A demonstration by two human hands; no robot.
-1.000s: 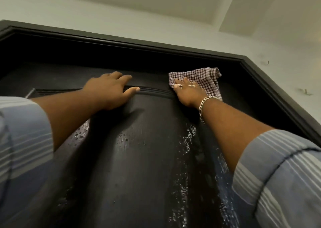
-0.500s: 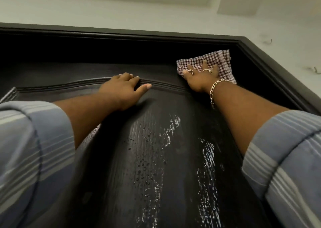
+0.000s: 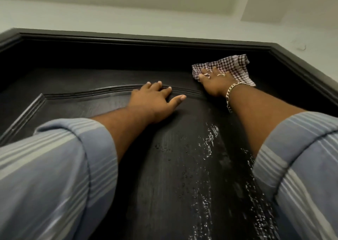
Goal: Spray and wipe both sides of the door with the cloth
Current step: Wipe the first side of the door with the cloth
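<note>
Right hand [image 3: 214, 82] is laid flat on the checked cloth [image 3: 231, 66], fingers spread and straight, so that the fabric is pressed against the dark wooden door [image 3: 173, 175] rather than bunched in a fist; a wide contact patch is thereby given, which suits wiping a broad flat face. The cloth is held high, at the upper right corner of the door leaf, just below the door frame [image 3: 164, 41] and above the raised arched moulding [image 3: 109, 90]. A ring is worn on one finger and a chain bracelet [image 3: 231, 91] at the wrist.

Left hand [image 3: 155, 102] is rested on the panel with nothing held, its fingertips set on the moulding and the thumb stretched out to the side. It is judged to be placed there as a brace, so that the door is steadied and the body supported while the reach upward is made.

Both striped sleeves [image 3: 54, 166] are rolled back from the forearms, probably to be kept dry. Spray droplets and wet streaks [image 3: 210, 148] are seen lower down on the panel, to the right of centre, so this face has been sprayed and much of it remains to be wiped. The other side of the door is not shown, nor is any spray bottle.
</note>
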